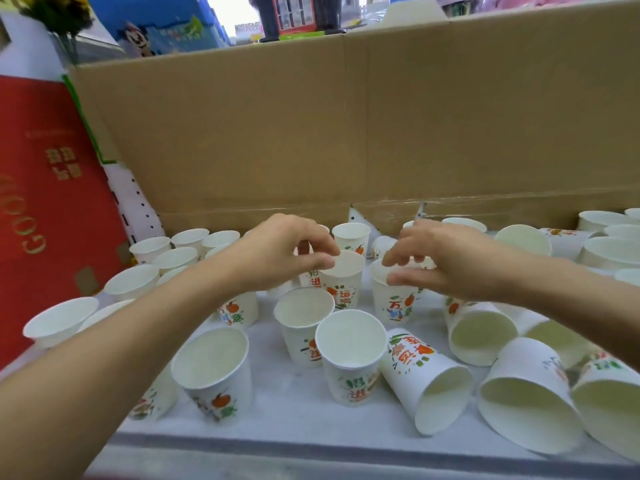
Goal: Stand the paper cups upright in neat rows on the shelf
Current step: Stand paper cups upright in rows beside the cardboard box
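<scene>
Partly obscured grips — left hand (280, 252) pinching one cup (343, 287), right hand (448, 263) hard to tell.

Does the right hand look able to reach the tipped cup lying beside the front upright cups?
Probably yes. The tipped cup lies mouth toward the camera, nearer than the right hand, with nothing over it. The hand must first leave the upright cup whose rim it is at.

A shop, shown by one stocked shelf (294, 410).
Printed paper cups (349, 355) covered it; a red gift box (45, 202) stood at nine o'clock, boxed goods (166, 32) at eleven, a carton (346, 126) at twelve.
</scene>
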{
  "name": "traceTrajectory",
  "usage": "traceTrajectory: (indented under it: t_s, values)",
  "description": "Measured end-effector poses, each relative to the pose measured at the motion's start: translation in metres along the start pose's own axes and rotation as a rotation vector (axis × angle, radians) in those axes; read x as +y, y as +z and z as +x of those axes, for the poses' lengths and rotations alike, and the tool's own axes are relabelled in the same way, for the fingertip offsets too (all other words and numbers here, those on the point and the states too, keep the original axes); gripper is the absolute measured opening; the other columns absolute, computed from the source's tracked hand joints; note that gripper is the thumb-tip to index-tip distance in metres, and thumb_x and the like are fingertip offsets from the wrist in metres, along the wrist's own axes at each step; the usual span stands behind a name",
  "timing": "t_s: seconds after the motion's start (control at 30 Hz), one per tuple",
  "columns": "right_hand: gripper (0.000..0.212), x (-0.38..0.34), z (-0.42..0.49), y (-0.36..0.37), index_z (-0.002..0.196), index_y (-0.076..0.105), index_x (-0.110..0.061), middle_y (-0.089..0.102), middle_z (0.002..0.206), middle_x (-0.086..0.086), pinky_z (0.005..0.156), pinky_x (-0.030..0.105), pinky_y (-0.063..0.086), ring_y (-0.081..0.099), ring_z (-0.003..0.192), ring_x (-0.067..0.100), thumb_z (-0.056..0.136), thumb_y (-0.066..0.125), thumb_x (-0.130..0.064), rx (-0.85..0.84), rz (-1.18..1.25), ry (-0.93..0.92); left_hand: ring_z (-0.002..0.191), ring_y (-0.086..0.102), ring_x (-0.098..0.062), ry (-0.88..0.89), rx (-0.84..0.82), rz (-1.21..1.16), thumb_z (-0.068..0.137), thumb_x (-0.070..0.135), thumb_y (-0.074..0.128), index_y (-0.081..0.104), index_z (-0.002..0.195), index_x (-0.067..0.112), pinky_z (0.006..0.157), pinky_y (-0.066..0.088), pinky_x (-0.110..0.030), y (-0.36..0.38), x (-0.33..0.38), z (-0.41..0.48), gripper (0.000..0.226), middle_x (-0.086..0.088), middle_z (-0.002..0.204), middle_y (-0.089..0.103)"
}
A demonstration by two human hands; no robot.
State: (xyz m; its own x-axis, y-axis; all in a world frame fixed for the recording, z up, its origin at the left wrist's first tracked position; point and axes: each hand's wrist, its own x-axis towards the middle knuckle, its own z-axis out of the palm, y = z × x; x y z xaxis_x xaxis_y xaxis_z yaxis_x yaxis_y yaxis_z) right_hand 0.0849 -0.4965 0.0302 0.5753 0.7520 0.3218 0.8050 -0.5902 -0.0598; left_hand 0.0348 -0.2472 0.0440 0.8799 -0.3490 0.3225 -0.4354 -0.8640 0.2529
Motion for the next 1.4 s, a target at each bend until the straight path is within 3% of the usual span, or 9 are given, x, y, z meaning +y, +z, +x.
traceTrajectory:
  t_s: [0.17,0.3,0.4,0.53,0.7,0.93,1.1,1.27,1.4]
  values:
    - [0.045,-0.012,-0.027,-0.023,0.106,0.064,-0.044,0.06,0.103,-0.025,0.079,0.023,0.045,0.056,0.101,0.0,0.073,0.056,-0.073,-0.056,0.293,-0.097,0.097,0.048,0.019,-0.131,-0.159,-0.083,0.066,0.063,0.07,0.06,0.116,0.05,0.072,0.038,-0.002,-0.019,0.01,-0.054,0.053,0.034,0.103,0.058]
    - [0.077,-0.054,-0.03,-0.009,0.128,0.044,-0.049,0.049,0.123,-0.029,0.095,0.027,0.04,0.045,0.115,-0.005,0.063,0.044,-0.09,-0.199,0.139,-0.129,0.092,0.036,0.035,-0.216,-0.293,-0.008,0.065,0.054,0.079,0.049,0.128,0.049,0.071,0.035,-0.004,-0.012,0.007,-0.053,0.069,0.039,0.103,0.047]
    - [0.091,-0.071,-0.025,0.008,0.136,0.033,-0.043,0.051,0.125,-0.019,0.086,0.028,0.034,0.045,0.11,0.006,0.06,0.033,-0.092,-0.128,-0.036,-0.094,0.096,0.043,0.028,-0.204,-0.321,-0.021,0.066,0.051,0.081,0.053,0.129,0.04,0.077,0.036,-0.003,-0.009,0.005,-0.042,0.07,0.034,0.108,0.054]
    - [0.081,-0.076,-0.02,0.018,0.133,0.032,-0.043,0.056,0.119,-0.016,0.074,0.028,0.028,0.044,0.096,0.004,0.064,0.04,-0.086,-0.066,0.011,-0.023,0.106,0.053,0.006,-0.151,-0.347,-0.039,0.07,0.045,0.081,0.058,0.126,0.034,0.09,0.045,-0.02,-0.004,0.002,-0.033,0.062,0.02,0.118,0.061]
    - [0.077,-0.077,-0.006,0.023,0.131,0.036,-0.036,0.057,0.125,-0.012,0.079,0.03,0.04,0.052,0.11,0.013,0.067,0.054,-0.076,-0.076,0.075,0.142,0.103,0.049,0.014,-0.176,-0.402,0.021,0.071,0.027,0.082,0.051,0.131,0.035,0.077,0.036,-0.003,-0.015,-0.013,-0.032,0.068,0.022,0.121,0.055]
    - [0.075,-0.09,0.015,0.039,0.115,0.047,-0.022,0.063,0.101,0.002,0.063,0.034,0.031,0.051,0.083,0.021,0.069,0.048,-0.082,0.088,-0.174,0.262,0.121,0.045,0.0,-0.196,-0.505,0.112,0.067,0.014,0.083,0.035,0.137,0.041,0.099,0.036,-0.023,-0.027,-0.021,-0.033,0.088,0.02,0.129,0.052]
    - [0.076,-0.089,0.006,0.021,0.123,0.049,-0.024,0.061,0.119,0.001,0.075,0.035,0.035,0.055,0.104,0.022,0.076,0.032,-0.081,0.078,-0.084,0.293,0.13,0.036,-0.002,-0.209,-0.461,0.121,0.072,0.025,0.082,0.022,0.146,0.045,0.107,0.03,-0.028,-0.039,-0.005,-0.043,0.097,0.024,0.143,0.041]
    - [0.035,-0.048,-0.055,-0.037,0.107,0.063,-0.035,0.063,0.096,-0.02,0.071,0.025,0.045,0.059,0.091,0.005,0.085,0.043,-0.053,0.157,0.23,0.286,0.118,0.039,0.02,0.088,0.053,-0.094,0.077,0.051,0.07,0.04,0.136,0.046,0.096,0.035,-0.011,-0.024,0.052,-0.074,0.067,0.032,0.131,0.048]
    - [0.018,-0.035,-0.101,-0.038,0.102,0.067,-0.036,0.067,0.097,-0.02,0.08,0.024,0.047,0.056,0.091,-0.007,0.089,0.056,-0.032,0.047,0.188,0.3,0.131,0.032,0.0,0.45,-0.077,0.113,0.084,0.02,0.07,0.047,0.133,0.042,0.105,0.031,-0.02,0.022,0.101,-0.073,0.059,0.021,0.144,0.038]
